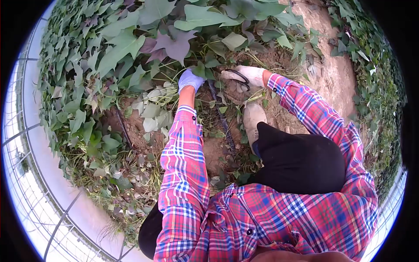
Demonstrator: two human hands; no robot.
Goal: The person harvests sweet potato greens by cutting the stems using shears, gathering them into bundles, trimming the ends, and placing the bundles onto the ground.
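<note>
My left hand [190, 80], in a pale violet glove, reaches into leafy sweet potato vines [163, 98] at the top middle. Its fingers curl in among the stems and seem closed on a vine; leaves partly cover the fingertips. To the right, my right hand [249, 75] wears a whitish knitted glove. It is closed around scissors with black loop handles [238, 77], held low over brown soil; the blades are hard to make out. Large green and purplish leaves [174, 43] hang just above both hands.
A black drip hose [221, 114] runs along the soil between my arms, and another dark hose piece [124, 128] lies at left. My shoe [254, 120] stands below my right hand. A bare dirt path [334, 74] and more foliage [377, 87] lie right; a framed greenhouse wall [32, 166] curves left.
</note>
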